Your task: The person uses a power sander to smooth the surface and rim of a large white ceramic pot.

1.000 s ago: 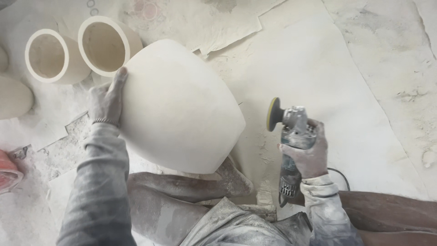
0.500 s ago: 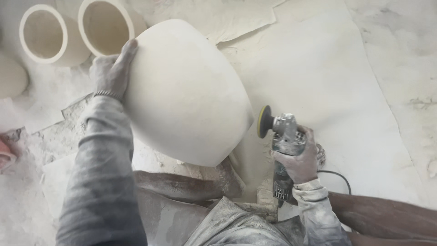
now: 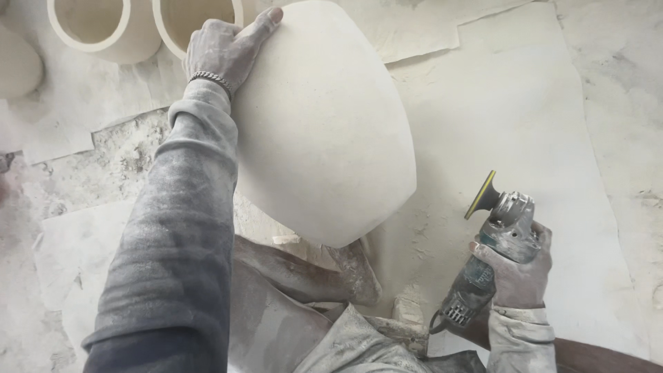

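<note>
A large pale stone vase lies tilted on its side in front of me, resting against my dusty legs. My left hand presses flat on its upper left edge, fingers spread over the rim end. My right hand grips an angle grinder with a yellow-edged sanding disc. The disc faces the vase from the right with a clear gap between them. Both sleeves are coated in white dust.
Two round hollow stone pots stand at the top left, with another rounded piece at the left edge. Dust-covered sheets lie over the floor. The grinder's cable runs off near my right wrist.
The grinder has pulled away to the right from the vase's side. My left hand slid up along the vase edge, and the view has moved closer to the vase.
</note>
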